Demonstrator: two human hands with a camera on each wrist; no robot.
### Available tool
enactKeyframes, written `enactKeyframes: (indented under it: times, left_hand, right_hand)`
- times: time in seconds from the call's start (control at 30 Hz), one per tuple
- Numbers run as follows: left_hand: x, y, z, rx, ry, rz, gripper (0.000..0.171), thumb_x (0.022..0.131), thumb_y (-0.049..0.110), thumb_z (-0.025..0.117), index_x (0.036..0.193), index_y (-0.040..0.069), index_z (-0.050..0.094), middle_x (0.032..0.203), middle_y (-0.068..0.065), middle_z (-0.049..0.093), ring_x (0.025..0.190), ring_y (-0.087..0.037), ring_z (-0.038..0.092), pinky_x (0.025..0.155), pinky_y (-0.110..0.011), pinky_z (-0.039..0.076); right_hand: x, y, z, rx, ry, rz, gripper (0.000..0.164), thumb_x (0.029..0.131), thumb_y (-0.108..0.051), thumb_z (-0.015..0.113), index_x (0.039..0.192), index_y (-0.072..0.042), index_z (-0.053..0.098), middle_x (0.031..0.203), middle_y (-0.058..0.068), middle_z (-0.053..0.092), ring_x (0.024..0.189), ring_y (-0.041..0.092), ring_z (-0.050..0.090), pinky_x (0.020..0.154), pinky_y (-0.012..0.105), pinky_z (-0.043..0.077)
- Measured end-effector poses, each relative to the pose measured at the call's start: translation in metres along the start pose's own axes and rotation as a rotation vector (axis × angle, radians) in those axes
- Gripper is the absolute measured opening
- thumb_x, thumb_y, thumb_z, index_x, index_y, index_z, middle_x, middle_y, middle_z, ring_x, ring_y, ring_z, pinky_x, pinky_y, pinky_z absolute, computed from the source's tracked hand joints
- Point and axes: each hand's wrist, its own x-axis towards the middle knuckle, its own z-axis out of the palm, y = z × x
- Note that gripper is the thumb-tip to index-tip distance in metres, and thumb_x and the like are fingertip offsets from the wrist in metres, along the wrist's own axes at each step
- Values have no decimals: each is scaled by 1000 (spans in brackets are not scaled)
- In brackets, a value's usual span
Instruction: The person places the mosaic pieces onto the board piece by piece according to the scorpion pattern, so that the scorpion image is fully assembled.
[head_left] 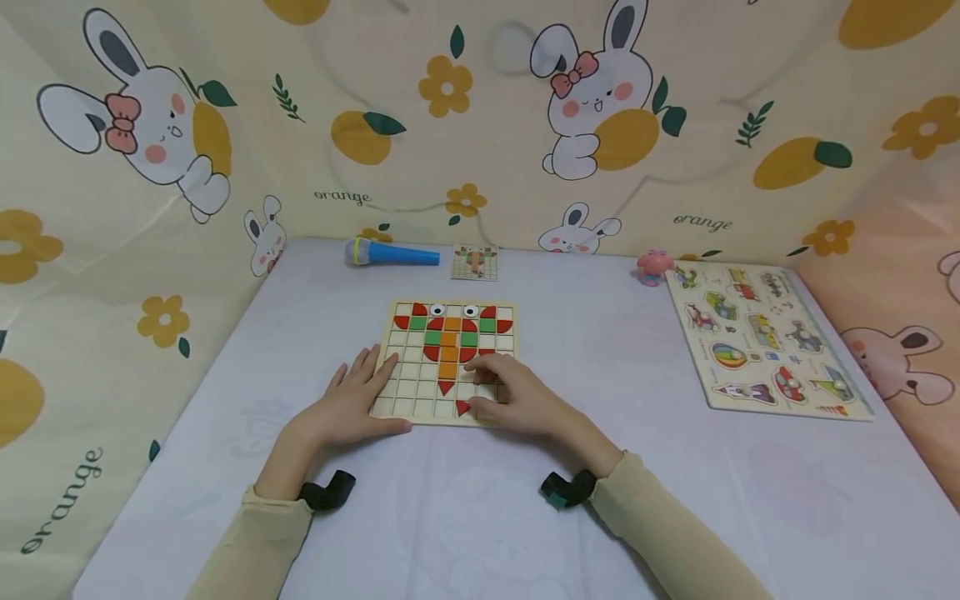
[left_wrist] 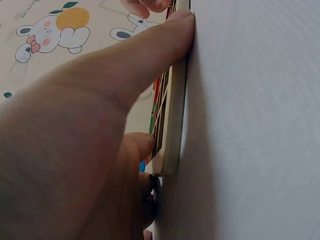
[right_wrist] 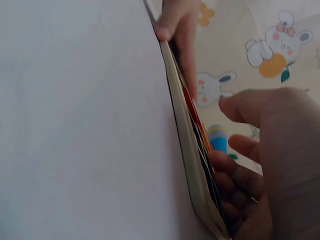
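A square wooden grid board (head_left: 405, 407) lies on the table, with red, green and orange tiles and two eye tiles forming a pattern in its upper part. My left hand (head_left: 348, 402) rests at its left front corner, fingers spread along the side; the thumb (left_wrist: 170, 37) lies against the front edge. Over the board's right part is my right hand (head_left: 517, 398), fingers bent loosely. In the right wrist view its thumb (right_wrist: 245, 106) stands apart from the fingers with nothing seen between them. A red triangle tile (head_left: 462, 407) lies by that thumb, and another red triangle (head_left: 446, 387) ends the orange column.
Behind the board lie a blue toy microphone (head_left: 397, 254) and a small pattern card (head_left: 475, 262). A pink toy figure (head_left: 655, 267) stands at the back right, beside a picture puzzle board (head_left: 772, 342). Printed cloth (head_left: 480, 125) hangs behind the table.
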Motion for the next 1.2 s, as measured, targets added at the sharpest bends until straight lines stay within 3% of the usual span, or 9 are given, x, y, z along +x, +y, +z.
enactKeyframes:
  times: [0.43, 1.0, 1.2]
  left_hand:
    - [4, 4, -2, -5, 10, 2, 116, 87, 63, 76, 170, 8, 18, 177, -25, 2, 163, -46, 0, 129, -67, 0]
    - [8, -1, -1, 10, 2, 13, 116, 87, 64, 75, 171, 8, 17, 177, -25, 0, 163, -47, -1, 128, -68, -1]
    - [7, 0, -1, 7, 8, 10, 117, 87, 66, 75, 170, 8, 18, 177, -25, 2, 163, -47, -1, 129, -67, 0]
  right_hand:
    - [3, 4, 3, -95, 30, -7, 37, 94, -24, 77, 127, -11, 68, 118, -1, 66, 114, 17, 55, 104, 42, 48]
    - [2, 4, 4, -125, 53, -5, 32, 95, -22, 78, 123, -10, 70, 113, -1, 66, 109, 17, 56, 100, 41, 49]
    - [2, -2, -6, 5, 56, 4, 34, 99, -23, 75, 129, -8, 68, 120, 3, 69, 111, 17, 62, 101, 39, 53]
